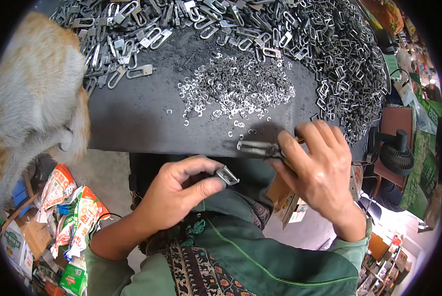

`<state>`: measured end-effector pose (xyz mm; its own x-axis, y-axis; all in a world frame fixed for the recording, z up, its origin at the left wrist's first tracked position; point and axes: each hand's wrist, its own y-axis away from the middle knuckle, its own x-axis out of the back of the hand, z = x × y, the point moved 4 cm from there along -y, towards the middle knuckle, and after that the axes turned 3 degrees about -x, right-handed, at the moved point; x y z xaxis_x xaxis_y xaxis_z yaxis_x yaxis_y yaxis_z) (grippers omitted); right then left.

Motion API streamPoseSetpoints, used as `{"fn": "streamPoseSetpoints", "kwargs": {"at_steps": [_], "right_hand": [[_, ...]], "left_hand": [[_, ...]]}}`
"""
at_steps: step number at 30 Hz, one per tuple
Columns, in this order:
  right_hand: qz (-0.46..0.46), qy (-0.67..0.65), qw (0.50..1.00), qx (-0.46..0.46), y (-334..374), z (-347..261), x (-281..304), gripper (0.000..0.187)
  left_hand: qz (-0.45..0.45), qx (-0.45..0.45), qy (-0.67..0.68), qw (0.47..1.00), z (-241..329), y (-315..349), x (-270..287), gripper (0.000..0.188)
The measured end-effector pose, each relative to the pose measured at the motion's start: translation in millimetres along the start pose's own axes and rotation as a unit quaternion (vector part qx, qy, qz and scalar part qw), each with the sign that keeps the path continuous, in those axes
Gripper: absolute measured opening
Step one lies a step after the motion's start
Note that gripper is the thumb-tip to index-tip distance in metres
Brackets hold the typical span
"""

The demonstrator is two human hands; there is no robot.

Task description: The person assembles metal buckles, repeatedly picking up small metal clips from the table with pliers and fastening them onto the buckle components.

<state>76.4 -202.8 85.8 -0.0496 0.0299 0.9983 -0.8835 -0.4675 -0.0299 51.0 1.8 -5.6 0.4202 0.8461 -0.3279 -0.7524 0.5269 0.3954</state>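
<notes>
My left hand [179, 192] pinches a small metal clasp piece with a rectangular frame [228, 175] between thumb and fingertips, in front of the table's near edge. Wrapped around a pair of pliers [254, 149], my right hand [319, 170] is just to the right; the jaws point left and are smeared by motion. Whether they grip a ring cannot be made out. Beyond the pliers, a heap of small C-shaped metal rings [240, 86] lies on the dark tabletop [137, 123], with several loose ones scattered toward the near edge.
Long looped metal clips [156, 37] are piled along the far side, small rectangular metal frames [346, 64] at the right. An orange and white cat [38, 93] occupies the left end. A small black fan [397, 157] stands right; printed bags [85, 217] lie lower left.
</notes>
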Motion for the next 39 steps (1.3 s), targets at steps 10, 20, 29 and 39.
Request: {"fn": "streamPoseSetpoints", "kwargs": {"at_steps": [10,20,29,39], "right_hand": [[-0.02,-0.181,0.978,0.107,4.6,7.7,2.4,0.034],[-0.039,-0.197,0.968,0.148,5.4,14.9,-2.4,0.037],[0.041,-0.127,0.979,0.152,5.4,7.2,4.8,0.032],[0.038,-0.114,0.984,0.128,16.4,2.6,8.8,0.035]], "left_hand": [[-0.117,0.028,0.119,0.986,1.2,-12.8,-13.0,0.022],[-0.132,0.005,0.113,0.985,0.7,-19.3,-13.7,0.025],[-0.094,-0.013,0.057,0.994,0.8,-18.0,-13.8,0.021],[-0.012,-0.061,-0.023,0.998,12.3,-4.7,-15.3,0.015]]}}
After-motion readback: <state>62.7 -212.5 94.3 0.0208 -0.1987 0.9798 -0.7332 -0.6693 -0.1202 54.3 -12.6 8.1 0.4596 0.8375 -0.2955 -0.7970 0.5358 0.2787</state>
